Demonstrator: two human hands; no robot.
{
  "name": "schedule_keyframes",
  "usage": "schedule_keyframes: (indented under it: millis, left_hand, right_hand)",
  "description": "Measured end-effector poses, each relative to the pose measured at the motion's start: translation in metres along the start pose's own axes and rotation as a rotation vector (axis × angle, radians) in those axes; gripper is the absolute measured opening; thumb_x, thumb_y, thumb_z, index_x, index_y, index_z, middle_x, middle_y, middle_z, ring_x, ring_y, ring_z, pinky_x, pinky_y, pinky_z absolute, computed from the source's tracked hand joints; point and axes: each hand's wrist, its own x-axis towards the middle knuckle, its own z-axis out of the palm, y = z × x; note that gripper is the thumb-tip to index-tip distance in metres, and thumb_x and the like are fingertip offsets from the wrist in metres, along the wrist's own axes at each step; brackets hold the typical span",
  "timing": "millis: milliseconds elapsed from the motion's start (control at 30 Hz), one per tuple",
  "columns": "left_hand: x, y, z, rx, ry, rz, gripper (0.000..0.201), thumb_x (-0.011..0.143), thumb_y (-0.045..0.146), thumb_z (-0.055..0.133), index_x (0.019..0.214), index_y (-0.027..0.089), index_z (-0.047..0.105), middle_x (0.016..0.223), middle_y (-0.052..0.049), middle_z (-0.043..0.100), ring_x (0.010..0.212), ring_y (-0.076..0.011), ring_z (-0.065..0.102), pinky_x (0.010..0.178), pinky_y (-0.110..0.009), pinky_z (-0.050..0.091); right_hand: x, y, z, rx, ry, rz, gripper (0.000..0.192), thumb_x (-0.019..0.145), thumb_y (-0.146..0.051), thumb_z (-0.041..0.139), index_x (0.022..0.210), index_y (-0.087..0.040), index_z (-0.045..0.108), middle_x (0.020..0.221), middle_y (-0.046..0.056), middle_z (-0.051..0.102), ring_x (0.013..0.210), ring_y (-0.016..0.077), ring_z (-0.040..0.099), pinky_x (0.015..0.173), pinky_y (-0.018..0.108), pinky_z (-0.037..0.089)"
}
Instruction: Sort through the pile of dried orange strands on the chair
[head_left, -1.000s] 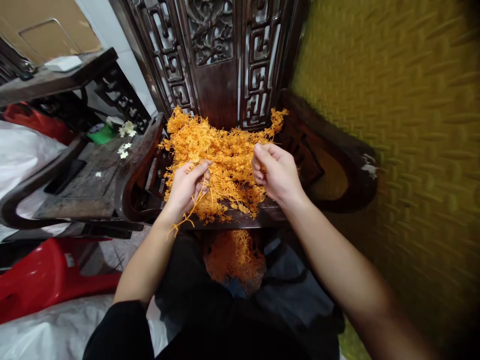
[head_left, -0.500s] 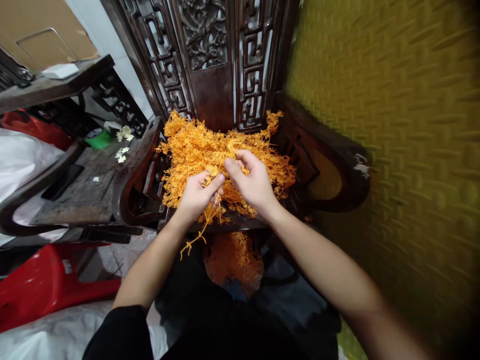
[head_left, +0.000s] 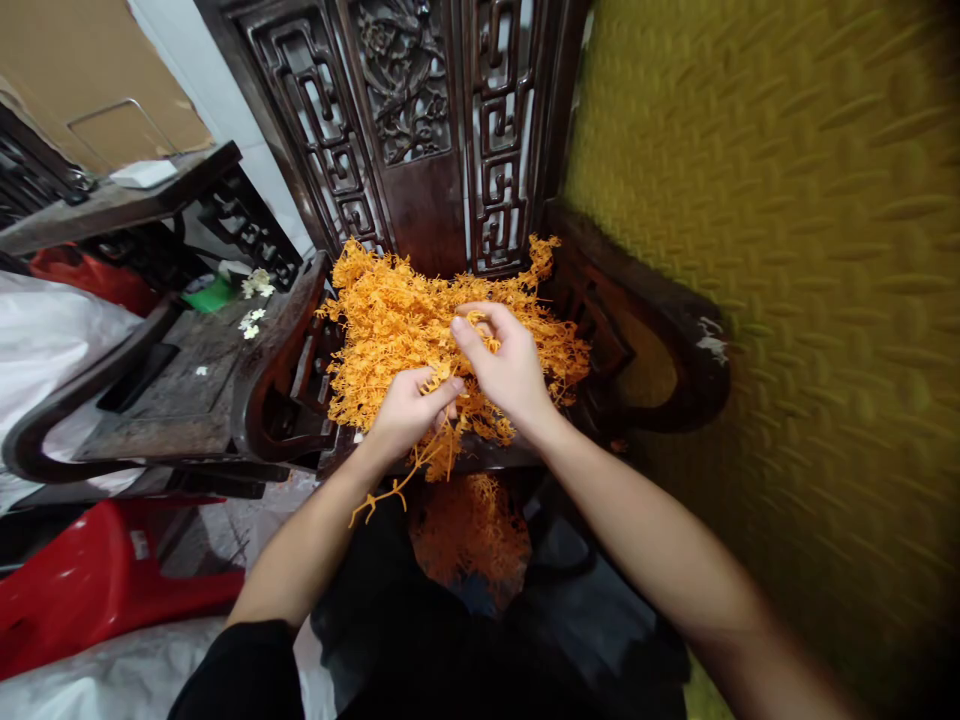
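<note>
A heap of orange branching plastic stems (head_left: 405, 320) covers the seat of a carved dark wooden chair. In front of the heap, my left hand (head_left: 415, 405) pinches an orange branching stem (head_left: 396, 488) between thumb and fingers; its thin end hangs down to the left over my forearm. My right hand (head_left: 504, 355) is just above and to the right, thumb and fingers curled together at the heap. Orange strands show around its fingertips, and what exactly it grips blends into the pile behind.
The chair's carved back (head_left: 424, 210) rises behind the heap, its curved arm (head_left: 709, 345) at right beside a yellow textured surface (head_left: 795, 250). Left are another wooden chair seat (head_left: 172, 400) with small white flowers (head_left: 253, 322), and a red plastic stool (head_left: 112, 580). More orange pieces (head_left: 472, 530) lie below.
My left hand has moved slightly down and right, and the hanging stem end has swung further left. My right hand stays about where it was. The view has shifted slightly.
</note>
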Motion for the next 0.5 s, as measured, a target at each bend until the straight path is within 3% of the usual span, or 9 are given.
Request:
schedule_keyframes:
  millis: [67, 133, 333, 500]
  left_hand:
    - [-0.002, 0.002, 0.0, 0.013, -0.005, 0.001, 0.044, 0.087, 0.047, 0.071, 0.058, 0.015, 0.065, 0.048, 0.0, 0.055, 0.043, -0.0088, 0.047, 0.046, -0.022, 0.036]
    - [-0.004, 0.006, 0.001, -0.013, -0.013, -0.01, 0.044, 0.086, 0.048, 0.072, 0.057, 0.015, 0.063, 0.045, 0.001, 0.052, 0.04, -0.0083, 0.044, 0.043, -0.023, 0.033]
    - [0.0, 0.023, 0.002, -0.209, -0.043, -0.151, 0.038, 0.075, 0.046, 0.081, 0.058, 0.015, 0.065, 0.04, 0.003, 0.049, 0.031, -0.0056, 0.033, 0.036, -0.023, 0.018]
    - [0.009, 0.031, -0.002, -0.258, -0.054, -0.156, 0.031, 0.073, 0.04, 0.082, 0.061, 0.014, 0.068, 0.041, 0.002, 0.052, 0.031, -0.0054, 0.034, 0.035, -0.022, 0.017]
  right_hand:
    - [0.002, 0.002, -0.002, -0.129, 0.114, -0.108, 0.031, 0.097, -0.051, 0.056, 0.091, -0.021, 0.065, 0.081, 0.003, 0.064, 0.074, 0.0171, 0.056, 0.071, 0.031, 0.042]
    - [0.006, 0.005, -0.005, -0.211, 0.14, -0.159, 0.033, 0.1, -0.045, 0.053, 0.082, -0.02, 0.063, 0.072, 0.001, 0.06, 0.067, 0.0162, 0.053, 0.069, 0.031, 0.039]
    - [0.024, 0.018, -0.011, -0.109, 0.2, -0.047, 0.043, 0.096, -0.053, 0.057, 0.066, -0.021, 0.053, 0.059, -0.001, 0.047, 0.058, 0.0149, 0.042, 0.058, 0.029, 0.032]
    - [0.029, 0.023, -0.005, -0.049, 0.3, -0.061, 0.042, 0.094, -0.055, 0.058, 0.069, -0.022, 0.055, 0.064, 0.0, 0.051, 0.062, 0.0159, 0.046, 0.058, 0.028, 0.035]
